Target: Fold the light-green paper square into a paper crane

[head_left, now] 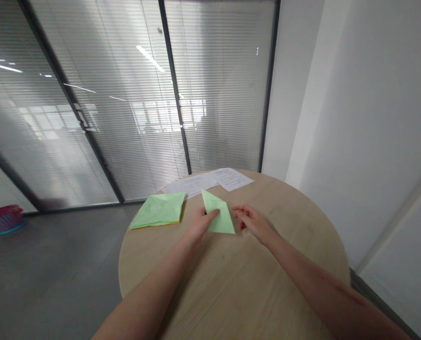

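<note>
A light green paper folded into a triangle (219, 215) lies on the round wooden table (253, 283). My left hand (200, 224) rests on its left edge, thumb pressed flat on the paper and fingers spread. My right hand (251, 218) hovers just to the right of the triangle with its fingers loosely curled and apart, holding nothing. A stack of green square sheets (159, 210) with a yellow edge underneath lies to the left of my left hand.
Two white printed sheets (210, 181) lie at the table's far edge. Glass partitions with blinds stand behind the table, and a white wall is at the right. A red and blue basket (3, 218) sits on the grey floor at far left.
</note>
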`<state>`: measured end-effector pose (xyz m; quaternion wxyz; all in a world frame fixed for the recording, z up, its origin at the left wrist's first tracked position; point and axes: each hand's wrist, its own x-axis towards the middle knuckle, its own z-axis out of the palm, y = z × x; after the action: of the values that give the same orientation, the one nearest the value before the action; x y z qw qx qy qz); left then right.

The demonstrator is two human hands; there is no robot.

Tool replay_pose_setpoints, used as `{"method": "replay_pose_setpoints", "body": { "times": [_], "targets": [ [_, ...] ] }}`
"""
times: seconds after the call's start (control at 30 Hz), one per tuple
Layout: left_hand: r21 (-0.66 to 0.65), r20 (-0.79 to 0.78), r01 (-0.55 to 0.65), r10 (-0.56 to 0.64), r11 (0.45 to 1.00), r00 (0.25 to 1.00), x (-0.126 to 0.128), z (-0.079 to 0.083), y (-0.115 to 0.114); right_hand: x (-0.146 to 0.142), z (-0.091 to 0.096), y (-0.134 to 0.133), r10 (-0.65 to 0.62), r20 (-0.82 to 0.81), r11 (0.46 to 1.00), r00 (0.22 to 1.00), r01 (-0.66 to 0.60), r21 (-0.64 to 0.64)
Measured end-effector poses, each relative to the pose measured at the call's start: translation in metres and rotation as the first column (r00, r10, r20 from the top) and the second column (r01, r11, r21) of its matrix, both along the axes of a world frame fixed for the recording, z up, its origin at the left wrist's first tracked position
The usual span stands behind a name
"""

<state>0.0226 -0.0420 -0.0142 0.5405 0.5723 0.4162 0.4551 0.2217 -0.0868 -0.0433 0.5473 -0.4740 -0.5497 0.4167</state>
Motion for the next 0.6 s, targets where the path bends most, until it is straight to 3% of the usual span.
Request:
{"method": "replay_pose_setpoints", "body": {
  "times": [0.27, 0.6],
  "targets": [
    [-0.01, -0.115, 0.182, -0.182, 0.983, 0.977, 0.0062, -0.011, 0.0005, -0.0036, -0.0015, 0.0005, 0.069, -0.035, 0.996, 0.997, -0.071, -0.051],
    [0.028, -0.174, 0.158, -0.151, 0.987, 0.973, 0.0058, -0.0106, -0.0018, -0.0017, -0.0032, 0.0009, 0.06, -0.013, 0.997, 0.998, -0.06, -0.04]
  ]
}}
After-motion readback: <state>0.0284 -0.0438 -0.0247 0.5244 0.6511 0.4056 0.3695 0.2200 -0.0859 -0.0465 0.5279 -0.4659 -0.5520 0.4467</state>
